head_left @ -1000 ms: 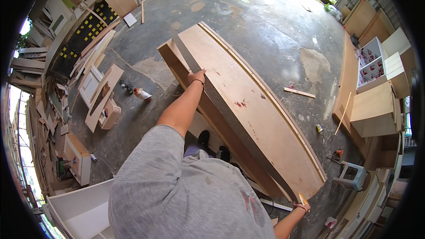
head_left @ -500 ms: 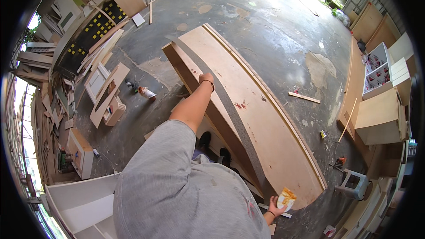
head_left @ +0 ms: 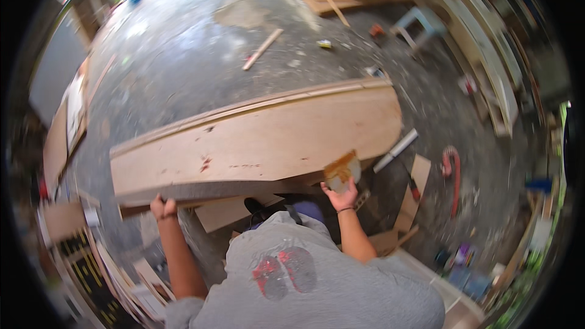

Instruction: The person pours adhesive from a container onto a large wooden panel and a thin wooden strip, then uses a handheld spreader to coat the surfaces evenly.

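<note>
Strip (head_left: pixel 204 191) along near edge of panel (head_left: pixel 274 137), clenched in left grip (head_left: pixel 163 207), stained scraper (head_left: pixel 341 167) grasped in right grip (head_left: pixel 342 195)

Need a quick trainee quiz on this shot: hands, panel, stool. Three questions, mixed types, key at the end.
1. What does the right hand hold?
2. True or false: the left hand is nearer the rounded right end of the wooden panel than its left end.
3. Where in the picture is the blue-grey stool? A) upper left B) upper right C) lower left

Key:
1. A flat piece, pale with amber-brown smears.
2. False; it is near the left end, at the grey strip along the near edge.
3. B
</note>
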`<move>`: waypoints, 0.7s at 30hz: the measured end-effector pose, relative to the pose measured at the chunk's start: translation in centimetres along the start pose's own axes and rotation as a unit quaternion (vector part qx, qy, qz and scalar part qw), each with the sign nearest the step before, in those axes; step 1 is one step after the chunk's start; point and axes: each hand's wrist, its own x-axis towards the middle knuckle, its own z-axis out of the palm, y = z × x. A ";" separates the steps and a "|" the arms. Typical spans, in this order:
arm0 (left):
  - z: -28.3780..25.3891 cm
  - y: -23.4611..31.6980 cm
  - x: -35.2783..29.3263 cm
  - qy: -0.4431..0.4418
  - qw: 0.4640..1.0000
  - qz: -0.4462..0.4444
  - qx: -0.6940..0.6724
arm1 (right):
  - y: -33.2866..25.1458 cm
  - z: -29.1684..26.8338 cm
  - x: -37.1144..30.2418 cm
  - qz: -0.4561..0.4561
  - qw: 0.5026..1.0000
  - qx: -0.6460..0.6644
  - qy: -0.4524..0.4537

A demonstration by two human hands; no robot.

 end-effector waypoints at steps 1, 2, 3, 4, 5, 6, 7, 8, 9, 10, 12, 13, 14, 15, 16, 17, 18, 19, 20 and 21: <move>-3.5 2.9 1.8 -0.062 0.997 0.023 -0.035 | 1.9 0.7 -1.0 0.068 0.997 -0.007 -0.042; 2.6 -1.3 -1.4 0.006 1.000 -0.019 -0.020 | 0.2 -0.3 -2.2 0.068 0.997 -0.027 -0.022; 9.0 -2.4 -7.4 0.079 0.996 -0.041 0.003 | 0.0 -1.5 -3.5 0.066 0.998 -0.016 -0.007; 9.9 -1.4 -9.7 0.080 0.996 -0.042 0.002 | 1.3 -1.7 -4.3 0.093 0.996 -0.003 -0.009; 10.3 -0.9 -11.1 0.081 0.996 -0.047 -0.003 | 2.3 -1.9 -5.1 0.103 0.994 0.017 -0.008; 11.0 -0.5 -12.7 0.085 0.995 -0.050 -0.011 | 3.2 -2.1 -5.9 0.117 0.992 0.034 -0.008; 12.1 -0.2 -14.7 0.029 0.994 -0.076 -0.071 | 3.9 -2.5 -6.5 0.126 0.990 0.050 -0.031; 13.2 0.1 -17.1 -0.003 0.995 -0.071 -0.069 | 4.6 -2.6 -6.6 0.132 0.987 0.066 -0.069; 14.4 0.1 -19.2 -0.031 0.995 -0.069 -0.065 | 5.3 -2.7 -6.9 0.138 0.982 0.079 -0.102; 15.4 -0.2 -20.9 -0.057 0.994 -0.068 -0.064 | 5.9 -2.6 -7.0 0.144 0.976 0.088 -0.135; 16.3 -0.8 -23.0 -0.088 0.992 -0.081 -0.040 | 7.8 -2.1 -7.0 0.130 0.978 0.087 -0.138; 16.6 -1.0 -23.6 -0.103 0.990 -0.087 -0.032 | 8.6 -1.7 -6.8 0.125 0.979 0.083 -0.140; 16.8 -1.1 -24.3 -0.125 0.986 -0.105 -0.028 | 9.3 -1.5 -6.5 0.091 0.985 0.081 -0.123; 16.7 -1.1 -25.0 -0.144 0.982 -0.120 -0.024 | 10.0 -1.2 -6.2 0.062 0.989 0.080 -0.106; 16.6 -1.0 -25.5 -0.162 0.977 -0.135 -0.021 | 10.5 -1.0 -6.0 0.034 0.993 0.076 -0.088; 16.4 -0.9 -25.8 -0.178 0.973 -0.148 -0.012 | 10.5 -1.2 -5.5 0.002 0.997 0.079 0.026; 15.9 -0.9 -25.5 -0.211 0.968 -0.133 0.000 | 10.1 -1.3 -5.2 -0.038 0.995 0.088 0.018; 15.4 -0.6 -25.1 -0.216 0.968 -0.128 -0.009 | 9.5 -1.5 -5.1 -0.077 0.991 0.112 -0.018; 14.8 -0.4 -24.6 -0.221 0.967 -0.124 -0.017 | 8.7 -1.7 -5.1 -0.116 0.982 0.137 -0.053; 13.9 0.0 -23.6 -0.236 0.964 -0.120 -0.026 | 7.6 -1.4 -5.2 -0.156 0.977 0.145 -0.027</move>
